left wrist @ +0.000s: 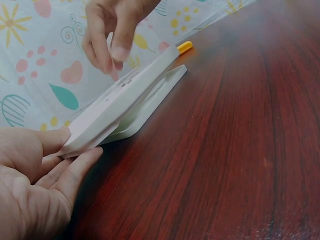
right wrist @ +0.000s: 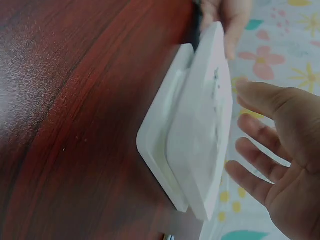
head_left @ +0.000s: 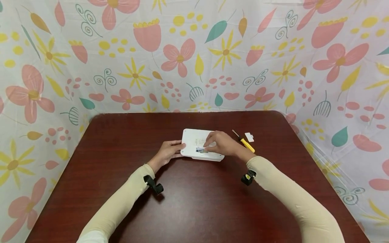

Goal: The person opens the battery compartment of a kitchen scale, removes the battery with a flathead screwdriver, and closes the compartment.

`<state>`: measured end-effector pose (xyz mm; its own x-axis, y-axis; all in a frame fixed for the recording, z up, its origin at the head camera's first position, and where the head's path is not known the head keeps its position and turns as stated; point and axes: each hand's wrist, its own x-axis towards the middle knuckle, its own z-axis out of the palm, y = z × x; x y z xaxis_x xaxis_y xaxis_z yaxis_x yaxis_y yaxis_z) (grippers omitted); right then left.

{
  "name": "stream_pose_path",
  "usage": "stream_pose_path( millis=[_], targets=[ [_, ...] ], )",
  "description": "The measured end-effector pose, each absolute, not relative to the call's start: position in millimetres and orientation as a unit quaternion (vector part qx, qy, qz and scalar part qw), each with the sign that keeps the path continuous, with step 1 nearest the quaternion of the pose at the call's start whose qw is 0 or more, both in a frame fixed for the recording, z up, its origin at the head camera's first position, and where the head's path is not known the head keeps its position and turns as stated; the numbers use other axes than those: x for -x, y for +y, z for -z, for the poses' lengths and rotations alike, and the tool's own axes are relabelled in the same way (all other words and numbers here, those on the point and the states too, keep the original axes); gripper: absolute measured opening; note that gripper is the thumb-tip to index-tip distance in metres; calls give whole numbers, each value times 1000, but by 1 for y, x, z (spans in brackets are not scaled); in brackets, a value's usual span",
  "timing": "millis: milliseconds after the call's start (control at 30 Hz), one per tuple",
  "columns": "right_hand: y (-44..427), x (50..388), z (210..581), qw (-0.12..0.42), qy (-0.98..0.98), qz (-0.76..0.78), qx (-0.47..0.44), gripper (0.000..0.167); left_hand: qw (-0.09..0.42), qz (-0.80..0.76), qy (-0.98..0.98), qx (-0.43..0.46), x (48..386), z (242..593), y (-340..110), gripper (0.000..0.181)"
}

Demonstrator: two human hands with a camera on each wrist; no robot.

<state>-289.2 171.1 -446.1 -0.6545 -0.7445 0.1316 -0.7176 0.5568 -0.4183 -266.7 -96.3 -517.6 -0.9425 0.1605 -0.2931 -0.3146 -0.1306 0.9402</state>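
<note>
A flat white device [head_left: 191,135] with rounded corners lies with a printed label and a small battery compartment facing up. Inside the compartment sits a blue battery [head_left: 200,150]. My left hand [head_left: 168,152] grips the device's left edge, thumb on top and fingers underneath. Over the compartment hovers my right hand [head_left: 220,143], its thumb and fingertips close to the battery. In the right wrist view the fingers of that right hand [right wrist: 285,140] are spread, with nothing seen between them. From the side, the white device [right wrist: 200,125] shows two stacked layers with a gap.
To the right of the device lies a screwdriver [head_left: 247,144] with a yellow and black handle. Beside it is a small white battery cover [head_left: 249,137]. The dark red wooden table [head_left: 194,202] meets a flower-printed cloth [head_left: 182,87] at the back and sides.
</note>
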Motion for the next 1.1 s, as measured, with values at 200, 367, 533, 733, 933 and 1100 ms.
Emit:
stream_pose_path(
  millis=[200, 367, 533, 733, 933, 1100],
  targets=[
    [161, 292, 451, 28, 873, 189, 449, 11, 158, -753, 636, 64, 267, 518, -96, 42],
    [156, 296, 453, 25, 867, 169, 468, 6, 159, -755, 633, 62, 267, 518, -96, 43],
    [148, 297, 451, 25, 870, 150, 469, 3, 158, -757, 632, 57, 267, 518, -96, 43],
    [137, 292, 442, 37, 892, 104, 437, 3, 160, -759, 629, 50, 267, 518, -97, 43],
    [124, 288, 434, 65, 921, 41, 382, 18, 160, -759, 629, 49, 268, 519, -97, 42],
    [118, 287, 431, 59, 920, -9, 388, 32, 157, -757, 633, 50, 269, 519, -97, 42]
  ],
)
